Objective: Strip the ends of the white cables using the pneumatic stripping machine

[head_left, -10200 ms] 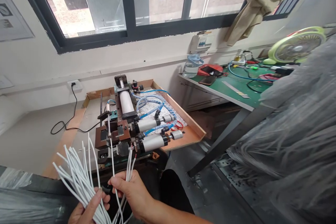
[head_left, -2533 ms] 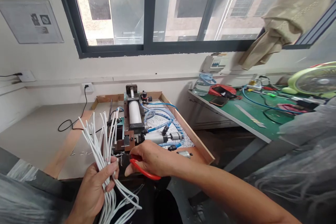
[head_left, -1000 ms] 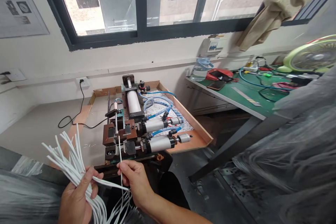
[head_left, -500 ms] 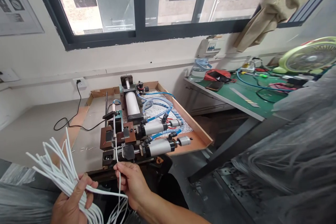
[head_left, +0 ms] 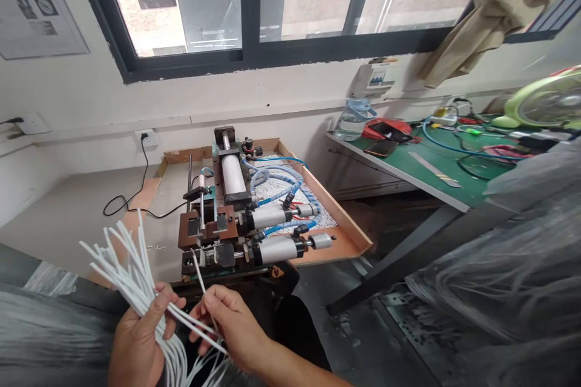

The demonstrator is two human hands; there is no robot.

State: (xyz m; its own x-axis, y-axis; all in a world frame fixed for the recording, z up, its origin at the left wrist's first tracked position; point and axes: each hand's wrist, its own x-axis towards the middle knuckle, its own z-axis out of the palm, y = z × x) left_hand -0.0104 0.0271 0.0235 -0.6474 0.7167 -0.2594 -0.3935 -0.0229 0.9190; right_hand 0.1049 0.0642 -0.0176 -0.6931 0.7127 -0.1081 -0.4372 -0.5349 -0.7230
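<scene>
My left hand (head_left: 138,338) is closed around a bundle of white cables (head_left: 124,269), whose loose ends fan out up and to the left. In my right hand (head_left: 236,323), a single white cable (head_left: 198,269) is pinched between thumb and fingers, its tip pointing up at the front of the pneumatic machine (head_left: 233,176). That tip looks thinner and darker than the rest. More white strands cross from the bundle beneath my right hand. The machine's brown clamp blocks (head_left: 226,222) lie just beyond the cable tip, and two silver cylinders (head_left: 278,249) extend to the right.
A shallow wooden tray (head_left: 349,236) holds the machine and blue hoses (head_left: 299,184). At right stands a green-topped table (head_left: 422,178) with a water jug (head_left: 353,120), a phone (head_left: 381,148) and a fan (head_left: 549,103). Plastic-wrapped cable bundles (head_left: 512,278) hang over the right side.
My right hand has drawn the cable's end back from between the machine's blocks, down toward me. The left hand and bundle have shifted slightly right in view.
</scene>
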